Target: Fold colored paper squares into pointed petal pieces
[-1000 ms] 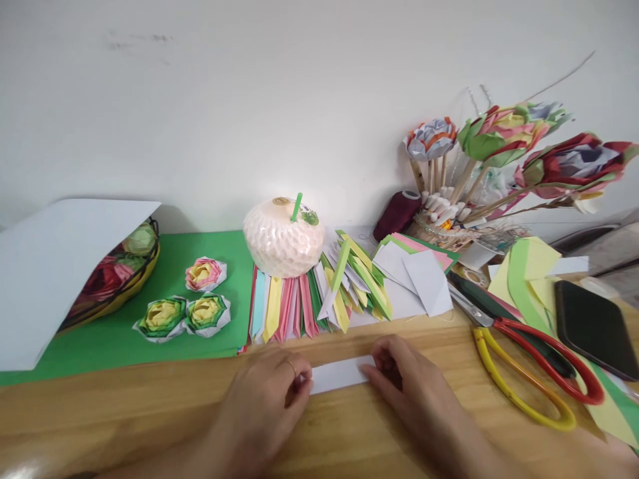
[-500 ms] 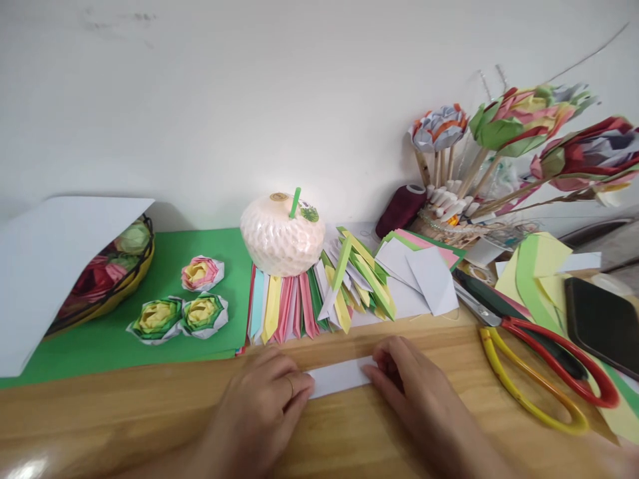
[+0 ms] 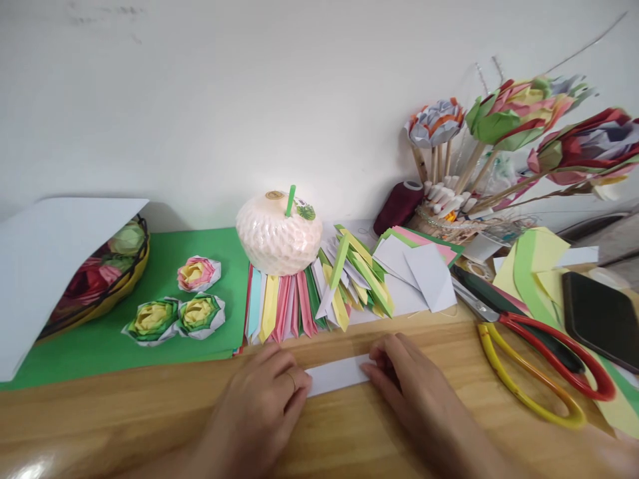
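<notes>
A narrow strip of white paper lies low over the wooden table, stretched between my two hands. My left hand pinches its left end between thumb and bent fingers, and a thin ring shows on one finger. At the other end, my right hand grips the strip with thumb and curled fingers. Just beyond are folded coloured paper strips in a row under a white textured pot, with a loose pile of folded strips to its right.
Three paper flowers sit on green paper beside a basket. At right are red-handled scissors, yellow-handled scissors, a phone, a thread spool and tall paper flowers.
The whole view has shifted slightly, so objects appear a little further left. Both hands keep the same hold on the strip.
</notes>
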{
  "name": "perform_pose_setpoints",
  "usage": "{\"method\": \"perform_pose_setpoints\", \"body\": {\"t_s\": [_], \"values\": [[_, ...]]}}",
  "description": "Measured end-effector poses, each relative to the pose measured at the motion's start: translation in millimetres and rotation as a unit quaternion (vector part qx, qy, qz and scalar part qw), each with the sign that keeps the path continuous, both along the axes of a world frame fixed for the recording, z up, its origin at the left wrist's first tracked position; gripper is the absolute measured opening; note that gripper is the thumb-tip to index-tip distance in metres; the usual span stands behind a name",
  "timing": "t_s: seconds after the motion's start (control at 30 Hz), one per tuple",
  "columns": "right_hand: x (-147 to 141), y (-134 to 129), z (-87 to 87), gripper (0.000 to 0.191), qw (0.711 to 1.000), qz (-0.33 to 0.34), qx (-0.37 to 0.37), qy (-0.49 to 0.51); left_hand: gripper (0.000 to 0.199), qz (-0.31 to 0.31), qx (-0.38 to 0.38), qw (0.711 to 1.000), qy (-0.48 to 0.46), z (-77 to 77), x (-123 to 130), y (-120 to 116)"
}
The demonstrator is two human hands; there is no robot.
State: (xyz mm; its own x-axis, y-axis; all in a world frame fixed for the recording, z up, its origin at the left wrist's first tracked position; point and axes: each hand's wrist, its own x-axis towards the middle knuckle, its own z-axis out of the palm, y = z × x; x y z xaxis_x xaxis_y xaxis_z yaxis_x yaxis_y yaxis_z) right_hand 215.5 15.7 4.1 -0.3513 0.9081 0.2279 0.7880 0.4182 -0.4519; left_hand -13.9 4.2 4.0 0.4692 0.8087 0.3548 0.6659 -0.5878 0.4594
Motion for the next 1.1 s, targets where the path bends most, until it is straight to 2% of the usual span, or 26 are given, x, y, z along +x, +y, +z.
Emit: {"method": "perform_pose_setpoints", "body": {"t_s": [0.17,0.3,0.37,0.47,0.63,0.77,0.97,1.1], "values": [[2.9,2.3,1.2,0.015,1.000,-0.003,0.010,-0.029,0.034,-0.015,0.050,0.996,0.069,3.3,0.7,5.9],[6.3,4.5,-1.1,0.016,1.000,0.004,0.005,-0.027,0.034,-0.123,0.125,0.980,0.090,-7.6,-1.5,10.0],[7.5,4.5,-0.8,0.013,0.999,0.013,0.021,-0.028,0.032,-0.146,0.139,0.974,0.107,-15.4,-3.0,10.8],[4.8,-2.6,4.1,0.012,0.994,0.041,0.083,-0.061,0.028,-0.142,0.164,0.971,0.102,-24.0,-4.9,11.3],[-14.4,-32.8,13.8,0.037,0.961,0.129,0.135,-0.203,0.029,-0.140,0.160,0.968,0.134,-24.6,-6.6,10.8],[-13.9,-46.0,12.2,0.043,0.948,0.104,0.150,-0.260,0.029,-0.149,0.162,0.965,0.145,-17.4,-7.8,10.3],[19.9,-43.3,12.3,0.043,0.934,0.072,0.172,-0.304,0.029,-0.176,0.165,0.960,0.141,-15.3,-10.2,10.1],[12.3,-45.6,16.2,0.041,0.934,0.071,0.189,-0.294,0.030,-0.169,0.165,0.961,0.146,-17.1,-10.4,9.7]]}}
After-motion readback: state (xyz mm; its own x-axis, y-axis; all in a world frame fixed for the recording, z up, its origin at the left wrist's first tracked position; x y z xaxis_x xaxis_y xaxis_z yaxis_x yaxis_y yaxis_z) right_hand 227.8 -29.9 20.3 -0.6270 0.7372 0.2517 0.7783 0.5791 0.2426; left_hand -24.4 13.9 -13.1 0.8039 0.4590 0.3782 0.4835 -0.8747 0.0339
